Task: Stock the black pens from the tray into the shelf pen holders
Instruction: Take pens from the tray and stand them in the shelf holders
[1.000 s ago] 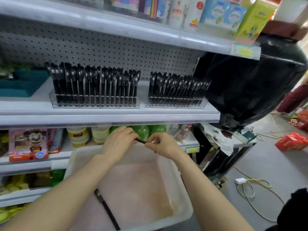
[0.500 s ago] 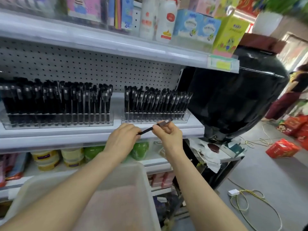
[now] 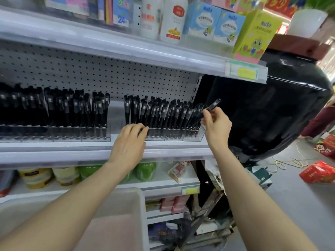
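Here, a white shop shelf (image 3: 72, 153) with a pegboard back stands beside a big black jar (image 3: 275, 115) on a grey floor. The right hand (image 3: 216, 127) pinches one black pen (image 3: 214, 104) at the right end of the right holder (image 3: 174, 137). The pen is tilted, its upper end pointing up and right. The left hand (image 3: 128, 142) rests with loosely bent fingers on that holder's front left, gripping nothing. Both clear holders, including the left holder (image 3: 54, 134), are packed with upright black pens. The white tray (image 3: 140, 201) sits low, under the left arm.
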Tool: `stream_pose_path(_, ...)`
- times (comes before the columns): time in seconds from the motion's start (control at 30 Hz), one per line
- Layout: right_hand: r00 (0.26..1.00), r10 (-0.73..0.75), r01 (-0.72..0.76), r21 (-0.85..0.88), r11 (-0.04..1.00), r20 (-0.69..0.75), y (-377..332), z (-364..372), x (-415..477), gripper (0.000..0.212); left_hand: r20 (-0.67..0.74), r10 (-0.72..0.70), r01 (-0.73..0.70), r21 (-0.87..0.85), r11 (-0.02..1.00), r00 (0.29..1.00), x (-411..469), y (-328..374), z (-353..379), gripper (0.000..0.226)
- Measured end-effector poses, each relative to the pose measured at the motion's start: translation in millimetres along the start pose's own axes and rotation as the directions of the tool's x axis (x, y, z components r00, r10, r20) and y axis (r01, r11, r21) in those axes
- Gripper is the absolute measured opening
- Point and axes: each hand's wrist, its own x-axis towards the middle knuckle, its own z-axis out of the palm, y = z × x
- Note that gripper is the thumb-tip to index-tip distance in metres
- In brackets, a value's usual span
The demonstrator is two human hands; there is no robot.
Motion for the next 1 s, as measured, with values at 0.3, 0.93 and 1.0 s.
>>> stream_pose_path(0.3, 0.962, 0.036, 0.033, -0.247, 0.968, 0.270, 15, 30, 11, 0.024, -0.006, 0.011, -0.011, 0.023, 1.000, 1.000, 0, 1, 1, 0.054)
stream_pose_path(0.93, 0.965, 0.099, -0.013, -0.331, 0.944, 0.244, 13, 41, 0, 0.024, 0.040, 0.040, -0.036, -0.095, 0.995, 0.998, -2, -5, -2, 0.058)
stream_pose_path(1.0, 0.972, 0.107, -0.029, -0.344, 0.939, 0.209, 9, 39, -12, 0.020, 0.049, 0.063, -0.053, -0.175, 0.983, 0.997, -7, -10, -8, 0.054)
